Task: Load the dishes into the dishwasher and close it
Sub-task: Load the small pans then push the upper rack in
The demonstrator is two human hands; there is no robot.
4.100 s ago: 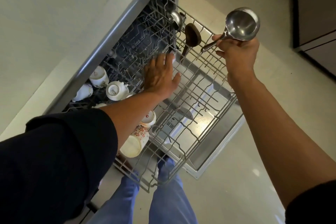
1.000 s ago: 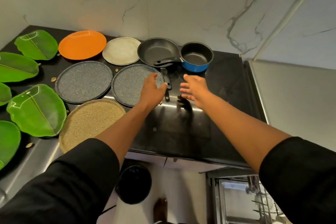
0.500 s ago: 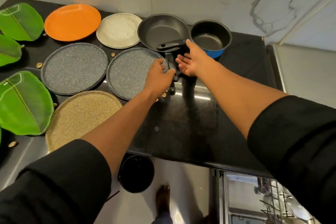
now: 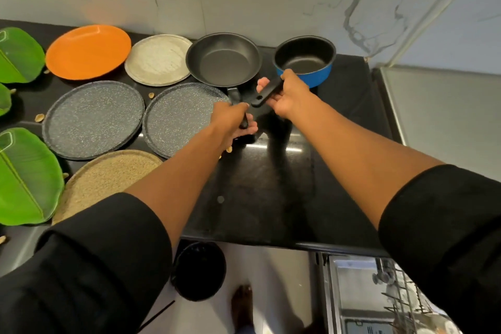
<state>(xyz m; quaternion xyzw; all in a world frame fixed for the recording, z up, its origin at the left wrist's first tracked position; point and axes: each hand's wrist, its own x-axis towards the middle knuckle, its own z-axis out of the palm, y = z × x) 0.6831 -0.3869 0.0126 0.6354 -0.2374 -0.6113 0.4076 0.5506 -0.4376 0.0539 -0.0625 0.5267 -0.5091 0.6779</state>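
A black frying pan [image 4: 223, 58] and a blue saucepan [image 4: 305, 61] stand side by side at the back of the black counter [image 4: 271, 192]. My left hand [image 4: 233, 122] grips the frying pan's black handle. My right hand [image 4: 287, 95] grips the saucepan's black handle, which points toward me and to the left. Both pans look empty. The open dishwasher [image 4: 379, 298] shows at the bottom right, with part of its wire rack in sight.
Two speckled grey plates [image 4: 93, 119] [image 4: 181, 116], an orange plate [image 4: 88, 51], a pale round plate [image 4: 158, 59], a tan woven plate [image 4: 108, 179] and several green leaf plates [image 4: 25, 179] cover the counter's left. A black bin [image 4: 199, 270] stands on the floor below.
Both hands have closed round the pan handles, and the saucepan's handle has come off the frying pan. Four seconds ago I stood at the dishwasher rack with a steel ladle.
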